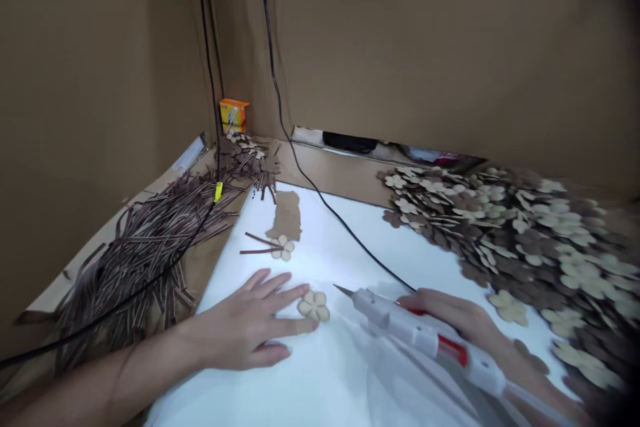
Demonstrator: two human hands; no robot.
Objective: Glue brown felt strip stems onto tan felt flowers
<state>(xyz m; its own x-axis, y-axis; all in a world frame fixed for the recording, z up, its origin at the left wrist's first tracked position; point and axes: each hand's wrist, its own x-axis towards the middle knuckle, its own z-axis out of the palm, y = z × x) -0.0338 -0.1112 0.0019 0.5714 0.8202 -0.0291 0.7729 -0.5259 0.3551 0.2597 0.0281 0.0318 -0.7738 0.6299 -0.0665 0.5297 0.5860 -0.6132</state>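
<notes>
left hand [245,327]: palm down, fingers spread on the white sheet [300,390]. a pale flower [313,305] lies at the ends of its middle and index fingers, steadied at one side, not pinched. right hand [463,310]: wrapped around a white tool [393,321] with red parts; the tool's body covers some fingers, so their exact placement cannot be told. the metal tip [343,290] points at the left hand, just right of the flower, apart from it.

beyond the left hand: a second flower [284,250] with two thin strips [259,251] reaching it, and a ragged brown scrap [287,213]. left of that hand: a strip heap [145,233]. beyond and right of the right hand: a flower heap [500,220]. a black cable [340,215] crosses the sheet to the right hand.

risks, judged: the tip could catch the left index or middle finger, given the small gap; a burn, if it is hot. a sideways push could turn the flower, since only one side is steadied. a tug on the cable could disturb the second flower. the right forearm could drag loose pieces from the flower heap.
</notes>
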